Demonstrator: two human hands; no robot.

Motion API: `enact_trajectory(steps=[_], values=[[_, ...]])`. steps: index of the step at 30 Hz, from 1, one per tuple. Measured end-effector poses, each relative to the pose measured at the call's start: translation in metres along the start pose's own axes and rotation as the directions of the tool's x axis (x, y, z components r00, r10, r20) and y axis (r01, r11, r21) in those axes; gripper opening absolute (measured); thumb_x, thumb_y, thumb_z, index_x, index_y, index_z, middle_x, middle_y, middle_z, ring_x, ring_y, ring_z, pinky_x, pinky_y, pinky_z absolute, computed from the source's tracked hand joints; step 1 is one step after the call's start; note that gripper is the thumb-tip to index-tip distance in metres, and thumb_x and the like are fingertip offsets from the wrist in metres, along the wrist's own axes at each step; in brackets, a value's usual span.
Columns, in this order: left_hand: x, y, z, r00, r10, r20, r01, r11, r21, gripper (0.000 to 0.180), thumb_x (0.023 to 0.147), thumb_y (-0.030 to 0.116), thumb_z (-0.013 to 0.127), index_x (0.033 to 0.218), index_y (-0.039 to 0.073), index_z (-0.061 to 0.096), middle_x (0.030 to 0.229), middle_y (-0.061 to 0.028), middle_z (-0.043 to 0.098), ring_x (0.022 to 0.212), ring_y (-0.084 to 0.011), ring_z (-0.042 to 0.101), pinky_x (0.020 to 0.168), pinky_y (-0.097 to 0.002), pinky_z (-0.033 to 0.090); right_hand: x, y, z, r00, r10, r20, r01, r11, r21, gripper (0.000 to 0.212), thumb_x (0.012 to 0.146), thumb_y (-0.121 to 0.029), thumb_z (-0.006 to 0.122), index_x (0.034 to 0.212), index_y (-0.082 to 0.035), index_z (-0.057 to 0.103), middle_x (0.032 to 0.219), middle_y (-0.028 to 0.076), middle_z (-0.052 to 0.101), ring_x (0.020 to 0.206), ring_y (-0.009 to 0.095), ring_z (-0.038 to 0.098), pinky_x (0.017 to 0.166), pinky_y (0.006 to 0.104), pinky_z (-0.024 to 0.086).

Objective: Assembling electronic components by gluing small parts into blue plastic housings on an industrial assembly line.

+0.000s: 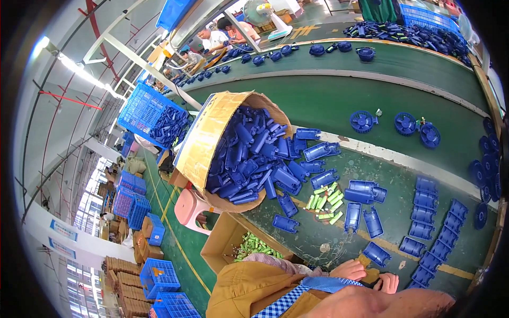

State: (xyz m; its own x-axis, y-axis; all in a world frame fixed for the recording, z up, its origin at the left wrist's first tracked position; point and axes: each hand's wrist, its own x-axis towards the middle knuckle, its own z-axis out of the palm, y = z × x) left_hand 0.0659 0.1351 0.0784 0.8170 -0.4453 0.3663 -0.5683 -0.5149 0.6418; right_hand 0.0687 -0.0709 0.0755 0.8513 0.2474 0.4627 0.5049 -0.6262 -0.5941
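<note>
Low in the view, my left hand rests at the near edge of the green worktop with its fingers loosely bent and nothing visible in them. Just right of it is my right hand, thumb apart from the fingers; no object shows in it, and its palm is hidden. A dark blue curved plastic casing lies a little beyond both hands, not touched. Farther off, more blue casings surround a loose pile of green cylindrical battery cells. Rows of casings stand lined up at right.
A cardboard box tipped on its side spills blue casings leftward of the cells. Below it sits a carton of green cells, beside a pink stool. Beyond the worktop runs a green conveyor carrying round blue fan parts.
</note>
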Motion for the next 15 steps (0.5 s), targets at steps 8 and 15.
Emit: enact_trajectory(steps=[8,15], values=[[0.0024,-0.0032,0.0015,0.998,0.046,-0.041,-0.046,0.999,0.000,0.020,0.070,0.010,0.068,0.088,0.008,0.059,0.083,-0.0033,0.051,0.079,-0.0205,0.052,0.065,-0.0316,0.038,0.0069,-0.0131,-0.0052,0.994,0.099,0.053,-0.098,0.995,-0.026,0.019,0.067,0.005,0.055,0.085,-0.002,0.054,0.083,0.015,0.054,0.074,0.035,0.050,0.069,0.0423,0.042],[0.0024,0.0002,0.0016,0.996,0.062,-0.060,-0.060,0.998,0.033,0.014,0.070,0.011,0.063,0.080,0.009,0.054,0.080,-0.0042,0.045,0.078,-0.0217,0.048,0.065,-0.0334,0.038,0.0039,-0.0125,-0.0067,0.992,0.100,0.072,-0.100,0.995,-0.004,0.018,0.072,0.003,0.053,0.089,-0.002,0.054,0.086,0.015,0.054,0.079,0.035,0.050,0.072,0.0433,0.041]])
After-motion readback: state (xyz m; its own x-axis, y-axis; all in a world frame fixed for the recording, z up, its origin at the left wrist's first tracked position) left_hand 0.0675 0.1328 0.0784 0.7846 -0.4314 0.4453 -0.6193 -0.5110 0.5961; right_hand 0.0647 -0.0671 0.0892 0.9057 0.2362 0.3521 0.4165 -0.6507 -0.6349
